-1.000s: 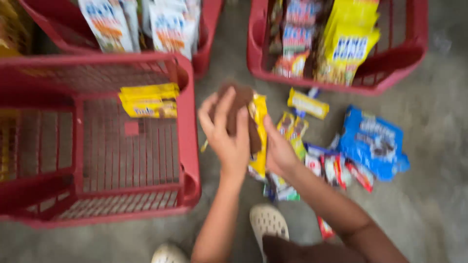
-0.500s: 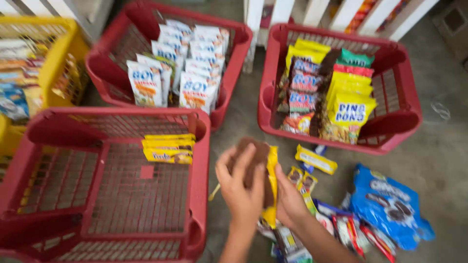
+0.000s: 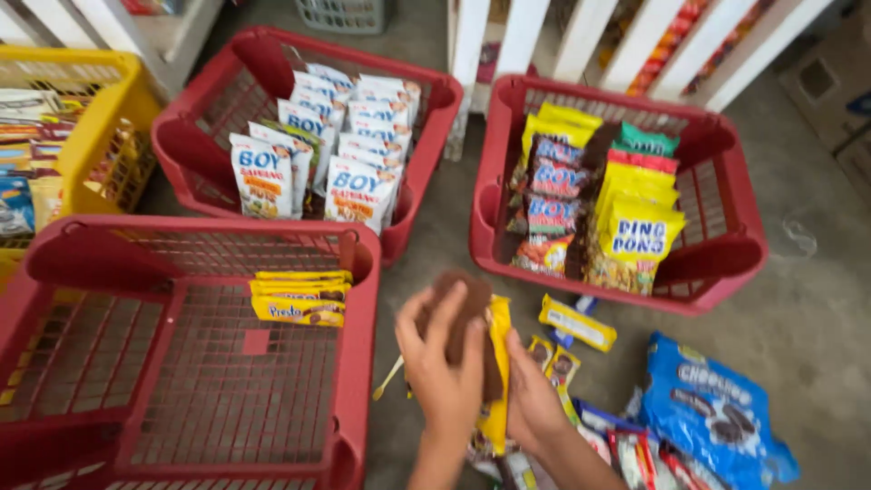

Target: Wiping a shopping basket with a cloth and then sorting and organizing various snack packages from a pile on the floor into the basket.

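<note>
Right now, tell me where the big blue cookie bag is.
In the head view, the blue cookie bag lies on the floor at lower right, below the right red basket and right of the right hand.

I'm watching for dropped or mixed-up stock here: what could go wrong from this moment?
1. The left hand and right hand pinch a brown and yellow snack packet stack over the bare floor, beside the near red basket; a packet could slip out.
2. Loose packets and a blue cookie bag lie scattered on the floor close to the arms, so they might get knocked or crushed.
</note>
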